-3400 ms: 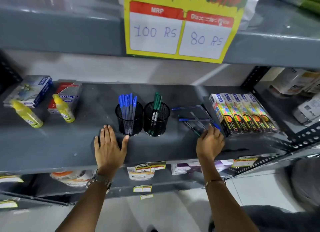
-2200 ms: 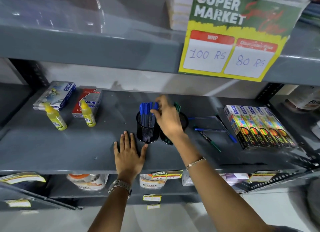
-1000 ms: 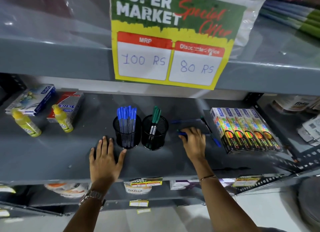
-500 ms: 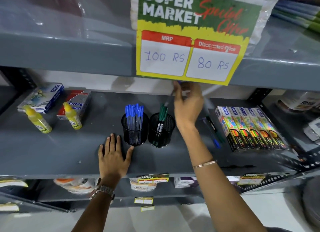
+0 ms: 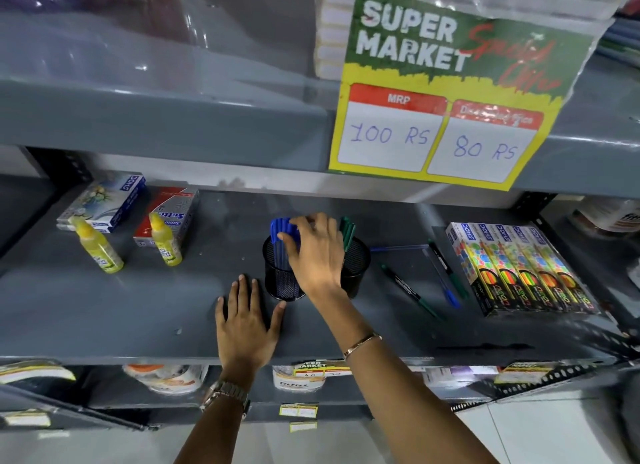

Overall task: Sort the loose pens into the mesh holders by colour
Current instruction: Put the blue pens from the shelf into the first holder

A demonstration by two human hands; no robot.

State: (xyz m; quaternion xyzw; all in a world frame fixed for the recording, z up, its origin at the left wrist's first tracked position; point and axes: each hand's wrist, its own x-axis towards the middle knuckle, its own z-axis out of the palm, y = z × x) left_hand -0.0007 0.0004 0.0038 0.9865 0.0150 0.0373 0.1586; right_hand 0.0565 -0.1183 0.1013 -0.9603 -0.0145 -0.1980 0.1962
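Two black mesh holders stand side by side mid-shelf. The left holder (image 5: 281, 281) has several blue pens (image 5: 280, 229) in it, and the right holder (image 5: 357, 260) holds green pens (image 5: 347, 231). My right hand (image 5: 317, 252) reaches over both holders, its fingertips closed on the cap of a blue pen standing in the left holder. My left hand (image 5: 246, 321) lies flat and open on the grey shelf (image 5: 104, 311), its thumb touching the left holder's base. Loose pens lie to the right: a blue pen (image 5: 398, 248), a green-tipped black pen (image 5: 410, 289), another blue pen (image 5: 445, 283) and a green pen (image 5: 448, 266).
Packs of neon crayons (image 5: 519, 269) lie right of the loose pens. Two yellow glue bottles (image 5: 98, 247) (image 5: 164, 242) and two boxes (image 5: 104, 200) sit at the left. The upper shelf edge with a price sign (image 5: 443, 110) hangs close above.
My right hand picked a blue pen off the shelf, lifted it up near the sign, then carried it left and down into the left holder. My left hand stayed flat.
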